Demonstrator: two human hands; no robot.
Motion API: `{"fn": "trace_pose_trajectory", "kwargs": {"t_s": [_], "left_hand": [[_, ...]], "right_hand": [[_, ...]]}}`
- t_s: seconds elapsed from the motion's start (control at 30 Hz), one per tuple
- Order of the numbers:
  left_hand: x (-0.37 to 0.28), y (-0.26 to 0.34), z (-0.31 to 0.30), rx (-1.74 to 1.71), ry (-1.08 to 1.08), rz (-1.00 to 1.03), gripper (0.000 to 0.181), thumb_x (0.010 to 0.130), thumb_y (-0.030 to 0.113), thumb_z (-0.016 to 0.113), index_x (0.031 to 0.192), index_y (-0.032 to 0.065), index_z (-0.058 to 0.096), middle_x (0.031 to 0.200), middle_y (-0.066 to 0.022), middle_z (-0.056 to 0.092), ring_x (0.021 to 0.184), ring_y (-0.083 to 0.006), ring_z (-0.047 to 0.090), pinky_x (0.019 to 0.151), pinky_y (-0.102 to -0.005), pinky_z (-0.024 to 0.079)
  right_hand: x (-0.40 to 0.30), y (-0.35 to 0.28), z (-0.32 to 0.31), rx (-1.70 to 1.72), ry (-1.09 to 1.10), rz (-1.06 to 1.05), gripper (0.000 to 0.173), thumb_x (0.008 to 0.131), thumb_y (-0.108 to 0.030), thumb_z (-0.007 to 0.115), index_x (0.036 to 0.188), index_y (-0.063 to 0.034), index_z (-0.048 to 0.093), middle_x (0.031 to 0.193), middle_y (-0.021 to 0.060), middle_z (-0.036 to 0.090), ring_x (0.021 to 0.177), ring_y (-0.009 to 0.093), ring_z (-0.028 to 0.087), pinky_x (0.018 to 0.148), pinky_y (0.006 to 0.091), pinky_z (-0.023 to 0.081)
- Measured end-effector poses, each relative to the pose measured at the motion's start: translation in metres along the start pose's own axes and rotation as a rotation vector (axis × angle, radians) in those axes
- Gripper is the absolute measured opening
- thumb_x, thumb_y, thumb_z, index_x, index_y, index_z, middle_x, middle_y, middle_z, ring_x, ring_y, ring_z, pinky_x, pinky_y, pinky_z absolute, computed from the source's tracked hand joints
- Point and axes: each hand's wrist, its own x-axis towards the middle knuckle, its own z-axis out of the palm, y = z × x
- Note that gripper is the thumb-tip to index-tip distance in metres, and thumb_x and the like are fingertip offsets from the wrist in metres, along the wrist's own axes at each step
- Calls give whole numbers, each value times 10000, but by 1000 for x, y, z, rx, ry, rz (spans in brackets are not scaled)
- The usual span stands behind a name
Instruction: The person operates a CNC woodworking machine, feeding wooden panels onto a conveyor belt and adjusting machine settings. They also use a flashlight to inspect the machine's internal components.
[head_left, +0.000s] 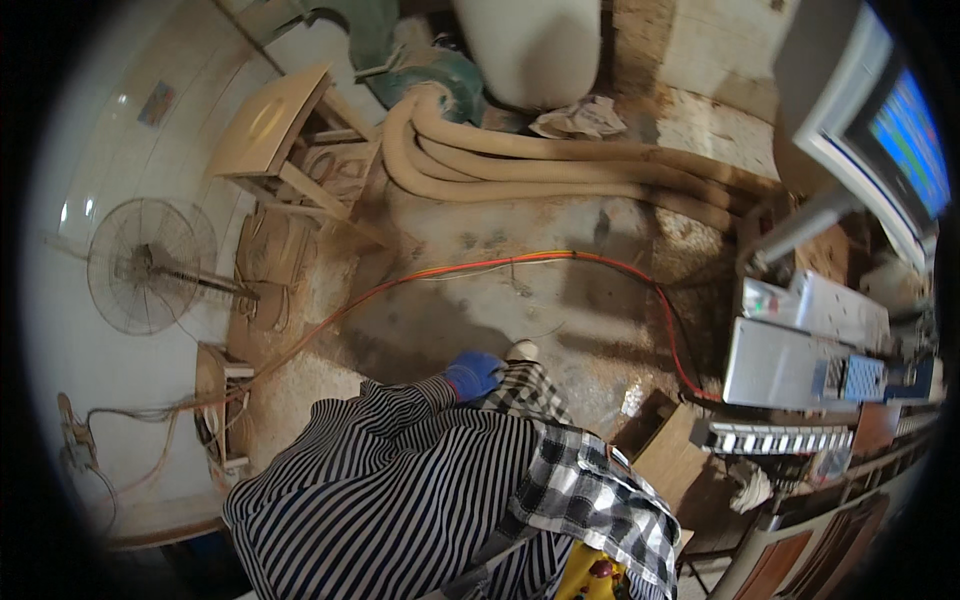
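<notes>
My left hand (472, 375), in a blue glove, hangs low at the end of a striped sleeve (431, 394). It is next to the black-and-white checked cloth (525, 390) over my leg and seems to touch it. Its fingers are curled partly out of sight, so I cannot tell whether they grip anything. Just past the cloth the tip of a light shoe (523, 350) shows on the floor. My right hand is out of view. A checked apron (592, 480) crosses my striped top on the right.
Red and yellow cables (525, 259) arc over the dusty floor ahead. Thick ribbed hoses (525, 180) run from a green blower (450, 82). A machine with a screen (911, 142) and a roller conveyor (780, 437) stand right; a pedestal fan (146, 262) and wooden stand (274, 120) left.
</notes>
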Motion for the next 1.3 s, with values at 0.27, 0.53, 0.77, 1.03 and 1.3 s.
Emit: {"fn": "trace_pose_trajectory", "kwargs": {"t_s": [0.27, 0.53, 0.77, 1.03, 1.3], "left_hand": [[-41, -218, -69, -206, -4, -387, 384, 890, 364, 505, 1163, 116, 611, 1162, -153, 610, 1081, -319, 567, 938, -421, 435], [42, -447, -195, -331, 260, -555, 455, 888, 398, 517, 1222, 92, 562, 1224, -181, 572, 1140, -338, 533, 970, -402, 416], [145, -576, -336, -418, 498, -769, 574, 870, 378, 561, 1340, 69, 447, 1355, -183, 470, 1242, -310, 462, 1040, -390, 364], [255, -748, -429, -311, 419, -1196, 657, 890, 363, 515, 1442, 106, 270, 1489, -166, 276, 1347, -301, 328, 1101, -408, 295], [326, -960, -424, 129, 445, -1236, 690, 894, 428, 507, 1451, 111, 253, 1511, -149, 223, 1378, -319, 255, 1115, -439, 262]], "right_hand": [[24, -93, 124, -82, -97, 121, 320, 927, -185, 540, 1186, 2, 561, 1089, 166, 593, 964, 272, 568, 828, 342, 438], [56, -250, 260, -92, -107, 72, 307, 918, -191, 556, 1166, -11, 578, 1021, 153, 615, 885, 250, 590, 750, 324, 463], [102, -384, 334, -95, -119, 21, 296, 910, -197, 571, 1148, -23, 593, 962, 142, 635, 815, 231, 609, 682, 309, 485], [174, -513, 402, -53, -54, 2, 283, 901, -203, 587, 1128, -37, 610, 894, 129, 658, 735, 210, 631, 603, 291, 510], [174, -533, 462, 65, 21, 194, 289, 883, -178, 615, 1090, 23, 604, 893, 140, 653, 723, 201, 626, 615, 325, 545]]}}
